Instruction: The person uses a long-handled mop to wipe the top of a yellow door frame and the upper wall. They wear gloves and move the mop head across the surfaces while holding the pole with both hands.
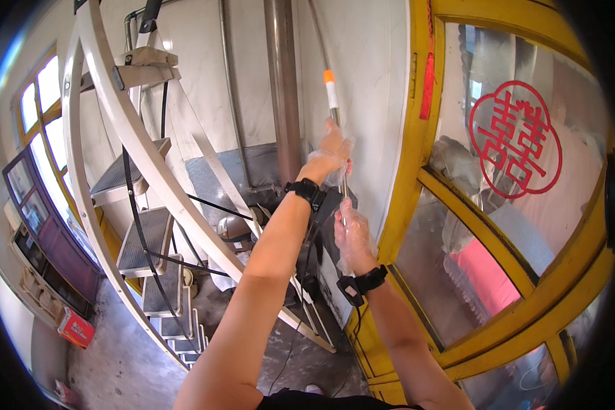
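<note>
Both hands wear thin clear plastic gloves and grip one long metal pole (pixel 335 114) with a white and orange collar. My left hand (pixel 333 151) is closed around it just below the collar. Lower down, my right hand (pixel 356 233) holds the same pole near its lower part. The pole runs up along the pale wall, and its upper end is out of view. Each wrist bears a black strap with a small device. A dark thing, hard to make out, lies behind the pole between the hands.
A tall stepladder (pixel 156 174) with ribbed treads stands at the left, close to my left arm. A yellow-framed glass door (pixel 474 230) with a red paper emblem (pixel 515 139) is at the right. A thick brown pipe (pixel 283 87) runs up the wall. A red box (pixel 76 328) sits at the lower left.
</note>
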`<state>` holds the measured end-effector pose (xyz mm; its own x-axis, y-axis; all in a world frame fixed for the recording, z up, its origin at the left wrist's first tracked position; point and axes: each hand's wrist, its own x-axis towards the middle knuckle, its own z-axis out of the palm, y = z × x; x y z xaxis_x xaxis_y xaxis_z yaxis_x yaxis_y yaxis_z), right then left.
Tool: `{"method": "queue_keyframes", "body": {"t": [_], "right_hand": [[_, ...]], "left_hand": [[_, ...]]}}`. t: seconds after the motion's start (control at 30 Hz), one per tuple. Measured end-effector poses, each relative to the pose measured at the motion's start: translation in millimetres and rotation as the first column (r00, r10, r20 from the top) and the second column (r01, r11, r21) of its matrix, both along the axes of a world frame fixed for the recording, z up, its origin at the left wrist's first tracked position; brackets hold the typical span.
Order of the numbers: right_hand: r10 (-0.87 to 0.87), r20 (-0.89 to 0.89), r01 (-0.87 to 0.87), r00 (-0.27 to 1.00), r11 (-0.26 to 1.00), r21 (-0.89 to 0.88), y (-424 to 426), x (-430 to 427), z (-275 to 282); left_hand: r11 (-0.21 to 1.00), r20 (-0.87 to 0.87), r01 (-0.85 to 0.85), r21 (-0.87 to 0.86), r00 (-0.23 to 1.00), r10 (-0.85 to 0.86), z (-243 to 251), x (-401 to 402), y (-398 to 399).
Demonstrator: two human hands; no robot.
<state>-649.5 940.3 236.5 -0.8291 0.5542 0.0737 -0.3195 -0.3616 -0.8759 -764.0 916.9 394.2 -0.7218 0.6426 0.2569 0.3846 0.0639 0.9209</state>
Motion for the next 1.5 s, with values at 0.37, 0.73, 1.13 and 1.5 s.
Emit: {"method": "queue_keyframes", "body": {"t": [0.37, 0.73, 1.13, 1.5], "right_hand": [[0.126, 0.095, -0.120, 0.987, 0.991, -0.063, 18.2, 46.9, -18.4], [-0.470, -0.440, 0.450, 0.765, -0.098, 0.888, -44.1, 148.0, -220.4], [-0.151, -0.053, 0.159, 0.987, 0.903, 0.400, 13.5, 47.5, -2.7], [0.300, -0.191, -0.283, 0.935, 0.953, 0.111, 1.4, 7.4, 212.7]], "left_hand": [[0.970, -0.468, -0.199, -0.143, 0.877, 0.111, -12.6, -20.8, 44.0], [0.409, -0.526, -0.626, -0.664, 0.003, -0.850, -253.7, 77.7, -5.9], [0.983, -0.508, -0.177, -0.046, 0.851, 0.129, 14.9, 13.8, 39.1], [0.704, -0.945, -0.631, -0.326, 0.224, -0.237, 187.7, -65.4, 27.7]]}}
